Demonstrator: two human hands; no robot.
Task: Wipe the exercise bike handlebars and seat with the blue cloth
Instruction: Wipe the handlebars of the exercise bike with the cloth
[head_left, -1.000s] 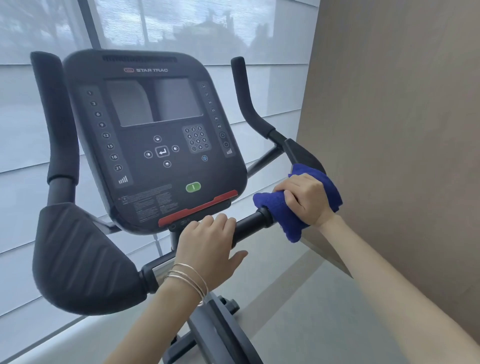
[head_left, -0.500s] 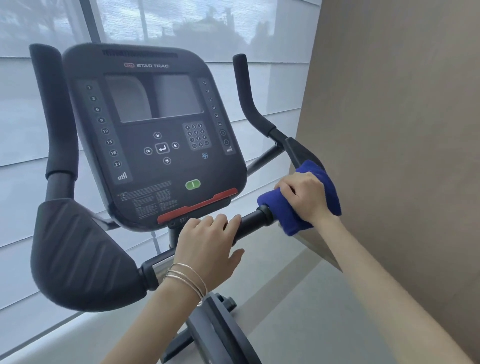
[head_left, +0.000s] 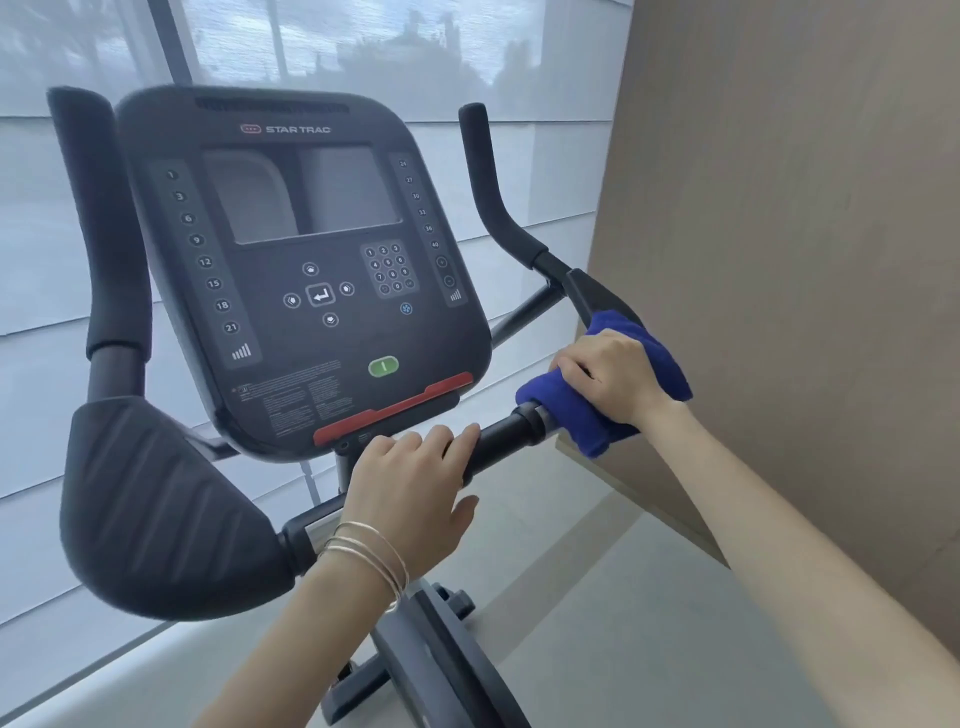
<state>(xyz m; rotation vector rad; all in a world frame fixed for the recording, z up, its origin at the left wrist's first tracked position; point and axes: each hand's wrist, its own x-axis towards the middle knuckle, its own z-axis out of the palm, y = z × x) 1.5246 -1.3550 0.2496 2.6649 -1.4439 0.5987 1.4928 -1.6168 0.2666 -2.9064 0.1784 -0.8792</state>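
The blue cloth (head_left: 582, 415) is wrapped over the right elbow pad of the black handlebars (head_left: 498, 436). My right hand (head_left: 610, 379) grips the cloth and presses it onto that pad. On the horizontal bar just below the console rests my left hand (head_left: 415, 483), fingers curled over the bar, bangles on the wrist. The left elbow pad (head_left: 156, 509) and both upright grips (head_left: 98, 218) are bare. The seat is out of view.
A dark Star Trac console (head_left: 301, 270) fills the middle between the grips. A beige wall (head_left: 779, 260) stands close on the right, right beside the cloth. Shaded windows (head_left: 363, 52) lie behind, and the bike's frame (head_left: 436, 654) runs down to a pale floor.
My right hand has slid the cloth slightly up and outward along the right pad. My left hand stays on the bar. The view has shifted a little.
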